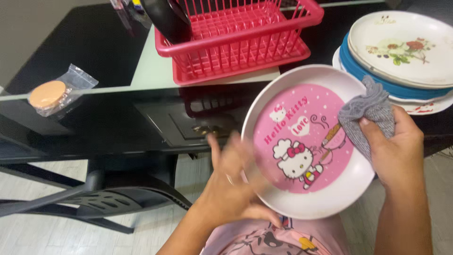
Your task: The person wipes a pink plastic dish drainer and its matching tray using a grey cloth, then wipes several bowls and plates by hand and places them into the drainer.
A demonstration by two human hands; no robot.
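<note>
- Nearest the camera, the left hand [231,189] props the plate [306,141] from below at its lower left edge; the hand is blurred, fingers spread open against the rim rather than curled round it.
- Right hand [396,151] has its fingers closed on a grey cloth [370,111], pressed to the plate's right side with the thumb on top.
- Plate is round, with a white rim and a pink cartoon cat picture, held tilted towards the camera above the lap, in front of the black table [94,52].
- Wiping well, I judge, means bracing the plate firmly underneath, sweeping the cloth over the whole face and rim, and keeping it bunched so it doesn't drag.
- Behind: a red rack [240,42] with a dark pan [165,19] in it.
- Right of the rack, a stack of plates [401,52], floral one on top.
- Left on the table, a bagged round orange thing [49,94].
</note>
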